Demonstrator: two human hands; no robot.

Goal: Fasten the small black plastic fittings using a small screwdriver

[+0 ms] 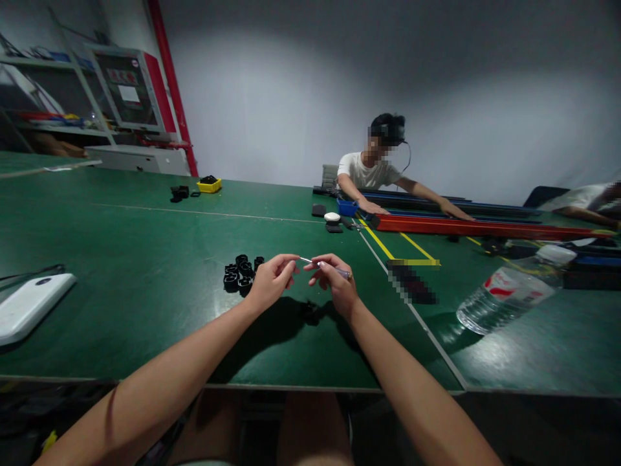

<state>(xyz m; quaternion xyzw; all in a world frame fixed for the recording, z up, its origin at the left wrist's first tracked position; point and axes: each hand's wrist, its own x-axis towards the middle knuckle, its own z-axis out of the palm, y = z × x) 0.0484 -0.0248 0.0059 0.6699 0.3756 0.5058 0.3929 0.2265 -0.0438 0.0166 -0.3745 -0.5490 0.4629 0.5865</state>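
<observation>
My right hand [341, 285] grips a small screwdriver [343, 274] with a pale handle, its thin metal shaft pointing left. At the tip of that shaft, the thumb and forefinger of my left hand [272, 283] are pinched together. Whatever sits between those fingertips is too small to make out. Below and between the hands, a small black part [309, 312] lies on the green table in shadow. Several black ring-like parts [237, 277] are clustered just left of my left hand, which partly hides them.
A clear water bottle [514, 288] stands at right and a white phone-like device [33, 304] lies at left. Farther off are a yellow bin [209, 186], a blue bin [347, 208] and long red rails [466, 226]. A co-worker [369, 169] reaches over the rails.
</observation>
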